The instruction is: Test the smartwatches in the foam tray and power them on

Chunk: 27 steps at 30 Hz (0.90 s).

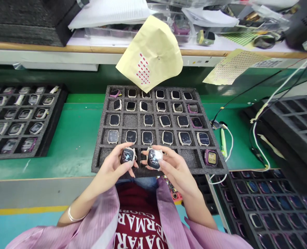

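Left hand (112, 166) and right hand (176, 167) each hold a squarish, pale-framed, lit-up watch (127, 155).

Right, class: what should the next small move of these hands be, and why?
Probably tilt the right watch slightly in the right hand: a bright patch, likely glare, washes out part of its screen, while the left watch, held in the left hand, shows its dial more clearly.
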Available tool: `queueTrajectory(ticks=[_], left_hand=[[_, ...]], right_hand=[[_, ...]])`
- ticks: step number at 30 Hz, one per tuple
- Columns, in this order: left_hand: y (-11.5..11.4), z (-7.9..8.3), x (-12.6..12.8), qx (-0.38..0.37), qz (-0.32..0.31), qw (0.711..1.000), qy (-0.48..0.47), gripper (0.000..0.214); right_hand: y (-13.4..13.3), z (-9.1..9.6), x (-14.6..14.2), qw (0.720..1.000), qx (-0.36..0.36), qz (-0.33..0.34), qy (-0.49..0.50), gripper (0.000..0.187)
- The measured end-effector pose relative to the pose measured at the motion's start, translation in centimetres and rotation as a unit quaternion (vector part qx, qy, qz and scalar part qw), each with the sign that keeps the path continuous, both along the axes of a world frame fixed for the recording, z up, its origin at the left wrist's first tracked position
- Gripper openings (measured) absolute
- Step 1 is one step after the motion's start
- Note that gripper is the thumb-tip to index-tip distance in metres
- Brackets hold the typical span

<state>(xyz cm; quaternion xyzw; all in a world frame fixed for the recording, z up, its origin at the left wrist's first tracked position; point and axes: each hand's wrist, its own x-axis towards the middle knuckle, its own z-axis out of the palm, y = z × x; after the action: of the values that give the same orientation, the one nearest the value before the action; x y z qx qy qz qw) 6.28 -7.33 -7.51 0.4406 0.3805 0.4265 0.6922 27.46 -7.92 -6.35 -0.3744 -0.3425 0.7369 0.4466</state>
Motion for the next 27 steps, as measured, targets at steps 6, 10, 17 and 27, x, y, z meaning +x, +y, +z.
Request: queueTrajectory(ticks=[6,10,17,27], left_hand=[[-0.1,-0.3,-0.3,-0.03,-0.006,0.998,-0.051,0.037],[-0.1,-0.3,-0.1,-0.043,-0.005,0.997,-0.059,0.045],[-0.1,-0.3,0.1,-0.062,-0.004,0.992,-0.111,0.028],[-0.2,-0.3,0.0,-0.068,-0.037,0.991,-0.112,0.037]], right_hand=[[-0.1,-0.5,0.2,1.0,-0.028,-0.007,0.003,0.044],[-0.2,-1.2,0.1,1.0,-0.015,-0.025,-0.002,0.043],[-0.4,-1.8,0.2,0.999,0.019,-0.022,-0.025,0.044],[-0.4,-1.3,-0.2,0.995,0.041,-0.035,-0.082,0.044]])
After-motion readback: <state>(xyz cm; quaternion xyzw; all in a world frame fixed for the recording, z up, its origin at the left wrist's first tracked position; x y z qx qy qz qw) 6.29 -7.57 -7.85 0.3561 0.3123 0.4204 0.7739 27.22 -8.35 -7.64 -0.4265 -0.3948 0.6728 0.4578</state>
